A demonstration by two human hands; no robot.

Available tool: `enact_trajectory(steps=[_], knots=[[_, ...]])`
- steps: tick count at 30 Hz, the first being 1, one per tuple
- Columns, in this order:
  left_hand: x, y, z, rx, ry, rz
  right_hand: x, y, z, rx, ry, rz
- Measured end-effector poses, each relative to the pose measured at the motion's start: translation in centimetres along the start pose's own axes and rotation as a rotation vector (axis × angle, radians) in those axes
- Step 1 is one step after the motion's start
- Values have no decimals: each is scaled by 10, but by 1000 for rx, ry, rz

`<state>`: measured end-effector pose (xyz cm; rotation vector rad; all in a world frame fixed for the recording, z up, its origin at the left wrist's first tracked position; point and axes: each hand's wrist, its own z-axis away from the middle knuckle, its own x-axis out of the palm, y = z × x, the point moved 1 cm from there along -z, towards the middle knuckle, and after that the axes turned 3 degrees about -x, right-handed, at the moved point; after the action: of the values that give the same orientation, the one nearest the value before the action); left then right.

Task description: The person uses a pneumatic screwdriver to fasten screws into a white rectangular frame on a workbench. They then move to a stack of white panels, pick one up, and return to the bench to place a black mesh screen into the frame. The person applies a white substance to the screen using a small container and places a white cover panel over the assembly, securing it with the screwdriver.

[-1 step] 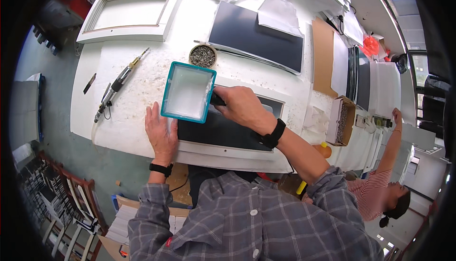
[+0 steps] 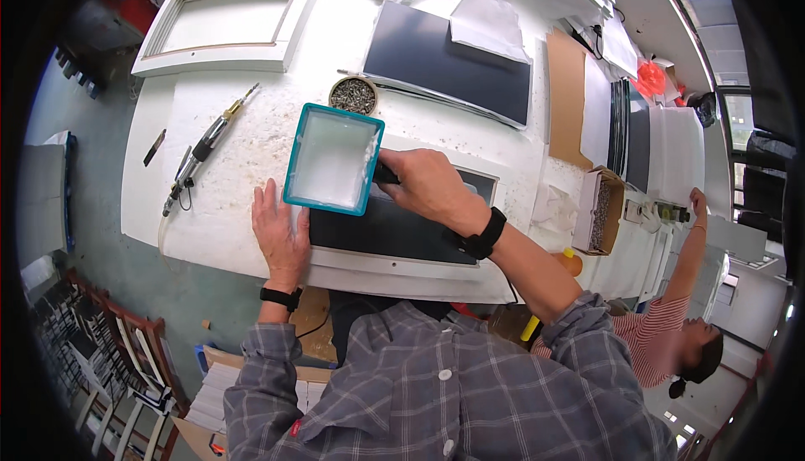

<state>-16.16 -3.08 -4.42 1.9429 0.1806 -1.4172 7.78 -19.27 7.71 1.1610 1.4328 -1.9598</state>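
My right hand (image 2: 433,187) grips the black handle (image 2: 386,174) of a shallow rectangular box with a teal rim (image 2: 295,152) and a whitish, cloudy inside. It is held over the left part of a white frame (image 2: 440,275) with a dark panel (image 2: 394,239), hiding some of both. Fingers stretched and spread, my left hand (image 2: 281,239) lies flat at the frame's left end, just below the box. Beyond the box stands a round tub (image 2: 353,97) full of small metal screws. To the left lies a power screwdriver (image 2: 205,149) with a cord.
A white frame (image 2: 289,29) lies at the far left. Stacked dark panels (image 2: 449,62) lie beyond the work, partly under white paper (image 2: 495,20). On the right stands a cardboard box (image 2: 615,218) of small metal pieces. A co-worker in a striped shirt (image 2: 641,339) reaches forward there.
The teal-rimmed box has shifted slightly to the right over the frame, still in my right hand. My left hand keeps its place. The whole view has moved a little.
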Motion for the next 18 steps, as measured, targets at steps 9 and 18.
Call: enact_trajectory(steps=[9,18], knots=[[8,-8,5,33,68,-14,-90,45,166,336,-142,101],[9,-9,5,46,96,-30,-69,49,251,390,-176,126]])
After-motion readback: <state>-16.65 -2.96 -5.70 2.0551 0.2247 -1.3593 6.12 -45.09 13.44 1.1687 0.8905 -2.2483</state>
